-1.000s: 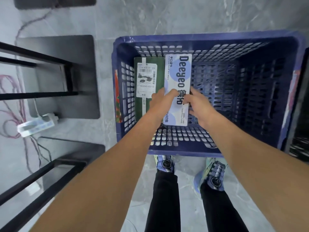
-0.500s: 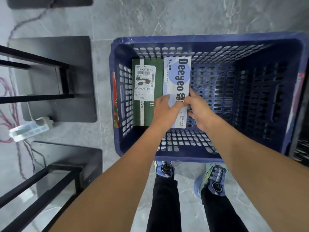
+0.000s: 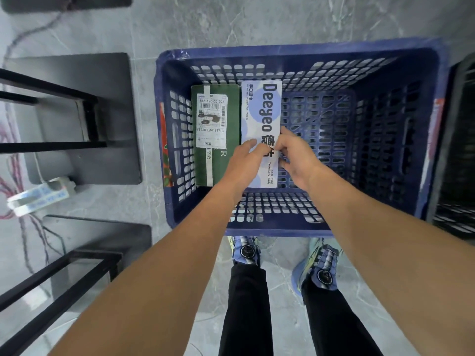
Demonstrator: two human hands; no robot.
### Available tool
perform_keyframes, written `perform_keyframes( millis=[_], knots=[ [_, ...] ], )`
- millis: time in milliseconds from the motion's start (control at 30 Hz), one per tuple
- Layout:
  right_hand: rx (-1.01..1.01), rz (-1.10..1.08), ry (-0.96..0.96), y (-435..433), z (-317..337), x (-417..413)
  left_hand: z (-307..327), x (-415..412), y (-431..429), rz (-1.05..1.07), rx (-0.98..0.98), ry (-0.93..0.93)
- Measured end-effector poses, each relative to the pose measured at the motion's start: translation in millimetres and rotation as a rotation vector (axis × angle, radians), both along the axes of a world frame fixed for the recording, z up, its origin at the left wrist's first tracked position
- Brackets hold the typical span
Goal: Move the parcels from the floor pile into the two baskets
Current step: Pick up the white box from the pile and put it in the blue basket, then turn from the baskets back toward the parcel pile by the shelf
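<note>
Nearest, two legs in black trousers and two blue shoes (image 3: 246, 250) on the grey marbled floor (image 3: 282, 21), just short of the blue basket (image 3: 282, 231). Two bare forearms reaching down over its near rim.

Inside, two hands on one parcel: left hand (image 3: 244, 163) laid across the white-and-lilac wipes parcel (image 3: 261, 106), fingers curled onto its face; right hand (image 3: 295, 155) at the parcel's right edge, thumb and fingers pinching it.

Two parcels counted in the blue basket, both flat in its left half: the wipes parcel, and touching its left side one green parcel (image 3: 214, 129) bearing one white shipping label.

At the right border, a slice of one black basket (image 3: 460, 150), contents impossible to tell.

Off to the left, one white power strip (image 3: 38, 199) with thin cables, between two dark metal base plates (image 3: 77, 116).
</note>
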State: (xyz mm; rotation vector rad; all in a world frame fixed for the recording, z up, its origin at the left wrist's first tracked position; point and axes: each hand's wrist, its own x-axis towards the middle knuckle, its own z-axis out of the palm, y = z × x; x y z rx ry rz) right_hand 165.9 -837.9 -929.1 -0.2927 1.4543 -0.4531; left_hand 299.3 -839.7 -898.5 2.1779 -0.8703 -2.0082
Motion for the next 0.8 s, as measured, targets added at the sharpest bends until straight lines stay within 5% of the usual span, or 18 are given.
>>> perform_keyframes(
  millis=[333, 800],
  knots=[
    [-0.085, -0.060, -0.034, -1.3, 100.0, -22.6, 87.1, -18.2, -12.6, 0.054, -0.047, 0.039],
    [-0.339, -0.386, 0.010, 17.0, 388.9, -130.6, 371.6, -117.0, -21.3, 0.017, -0.231, 0.177]
  ],
)
